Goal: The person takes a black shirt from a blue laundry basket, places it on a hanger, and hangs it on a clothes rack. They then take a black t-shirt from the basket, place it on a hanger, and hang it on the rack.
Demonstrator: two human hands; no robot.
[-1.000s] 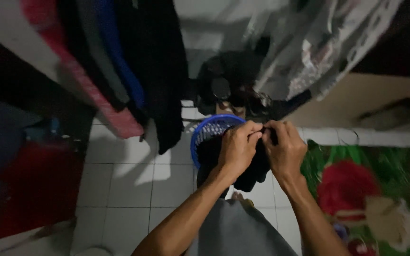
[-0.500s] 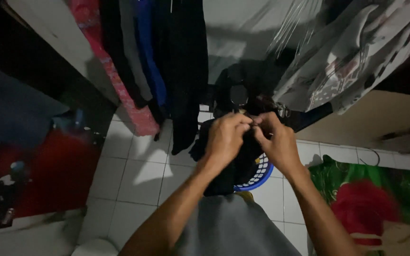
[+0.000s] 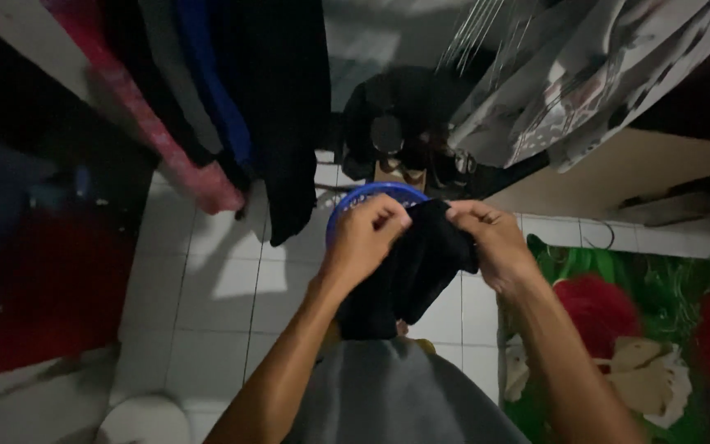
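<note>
hanging between left hand [image 3: 363,238] and right hand [image 3: 495,242]: one black garment [image 3: 408,275], top edge pinched by both, held above blue laundry basket [image 3: 347,210] on tiled floor [image 3: 223,288]. step judged: spreading out; hanger required.

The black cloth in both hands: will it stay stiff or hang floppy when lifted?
Probably floppy: the black cloth sags and folds below the left hand and right hand. Likely light, since pinching fingers alone hold it up.
</note>
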